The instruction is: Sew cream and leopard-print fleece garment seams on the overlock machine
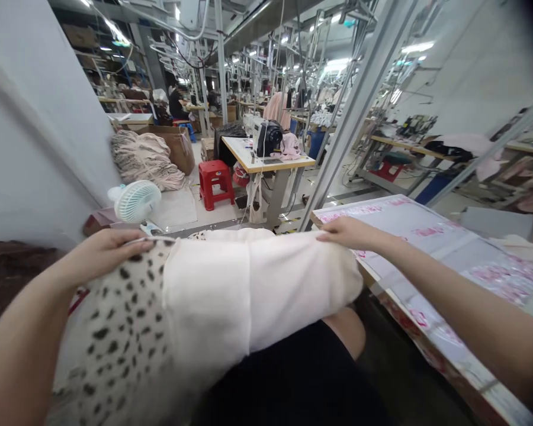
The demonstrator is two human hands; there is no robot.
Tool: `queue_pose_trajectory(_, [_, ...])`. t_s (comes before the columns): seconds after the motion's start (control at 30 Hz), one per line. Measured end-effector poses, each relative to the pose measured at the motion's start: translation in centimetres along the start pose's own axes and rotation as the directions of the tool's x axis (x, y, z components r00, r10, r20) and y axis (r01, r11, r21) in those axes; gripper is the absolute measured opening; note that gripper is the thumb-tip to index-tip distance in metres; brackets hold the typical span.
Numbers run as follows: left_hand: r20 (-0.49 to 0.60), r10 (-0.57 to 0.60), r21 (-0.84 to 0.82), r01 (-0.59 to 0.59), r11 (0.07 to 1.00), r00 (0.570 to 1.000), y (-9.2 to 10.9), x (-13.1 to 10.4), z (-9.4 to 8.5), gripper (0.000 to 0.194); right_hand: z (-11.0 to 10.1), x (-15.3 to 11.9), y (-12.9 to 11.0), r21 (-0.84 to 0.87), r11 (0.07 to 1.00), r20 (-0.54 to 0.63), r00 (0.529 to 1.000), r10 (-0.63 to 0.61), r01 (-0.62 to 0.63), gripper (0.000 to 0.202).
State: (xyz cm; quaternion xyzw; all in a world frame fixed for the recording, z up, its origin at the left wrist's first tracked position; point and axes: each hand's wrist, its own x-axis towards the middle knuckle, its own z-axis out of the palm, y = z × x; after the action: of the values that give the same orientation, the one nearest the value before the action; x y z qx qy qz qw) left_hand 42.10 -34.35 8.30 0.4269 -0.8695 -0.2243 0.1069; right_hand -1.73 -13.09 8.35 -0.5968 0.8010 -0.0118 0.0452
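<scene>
A cream garment (213, 296) with a black-spotted section (124, 331) on its left side lies draped over my lap. Its upper edge is stretched between my two hands. My left hand (109, 251) pinches that edge at the spotted part, thumb and fingers closed on the cloth. My right hand (344, 231) grips the far right end of the same edge with its fingertips. A seam runs down the middle of the plain cream part. Below the garment shows my dark clothing (288, 378). The exact cut of the garment cannot be made out.
At my right stands a table (377, 231) with a pink-printed cover, close to my right arm. A small white fan (137, 201) is ahead left. Beyond are a red stool (215, 184), a sewing machine (269, 137), a fabric pile (144, 157) and a metal post (350, 106). A person (176, 103) sits far back.
</scene>
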Motion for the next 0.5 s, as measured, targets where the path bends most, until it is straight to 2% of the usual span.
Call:
queue_pose_trajectory(0.07, [-0.017,-0.034,0.045,0.035,0.998,0.999,-0.6,5.2,1.2,0.05,0.8,3.4,-0.9,-0.016,0.998,-0.02,0.998,0.058,-0.058,0.024])
queue_pose_trajectory(0.13, [-0.096,-0.096,0.1,0.106,0.989,0.991,-1.3,9.9,3.4,0.044,2.9,6.4,-2.0,-0.022,0.991,-0.07,0.989,0.133,-0.135,0.027])
queue_pose_trajectory(0.17, [-0.14,-0.13,0.125,0.148,0.981,0.982,-1.6,11.8,5.0,0.044,4.6,7.4,-2.6,-0.02,0.987,-0.073,0.985,0.157,-0.159,0.03])
queue_pose_trajectory(0.23, [-0.224,-0.189,0.152,0.226,0.962,0.956,-2.0,14.8,9.3,0.053,8.7,8.3,-3.7,-0.008,0.986,-0.028,0.986,0.164,-0.164,0.038])
queue_pose_trajectory(0.3, [-0.263,-0.25,0.154,0.296,0.943,0.932,-2.2,16.3,14.7,0.063,13.4,7.5,-4.3,0.012,0.991,0.063,0.989,0.131,-0.132,0.043])
queue_pose_trajectory(0.4, [-0.241,-0.292,0.151,0.333,0.931,0.926,-2.4,16.1,22.8,0.067,19.5,4.0,-4.0,0.049,0.997,0.19,0.98,0.051,-0.061,0.048])
queue_pose_trajectory(0.47, [-0.235,-0.292,0.168,0.335,0.927,0.927,-3.0,15.1,26.7,0.069,22.4,1.1,-2.9,0.068,0.995,0.258,0.965,0.052,-0.072,0.048])
queue_pose_trajectory(0.5, [-0.238,-0.286,0.178,0.331,0.927,0.928,-3.3,14.6,28.1,0.069,23.4,-0.2,-2.2,0.072,0.993,0.288,0.955,0.072,-0.096,0.046])
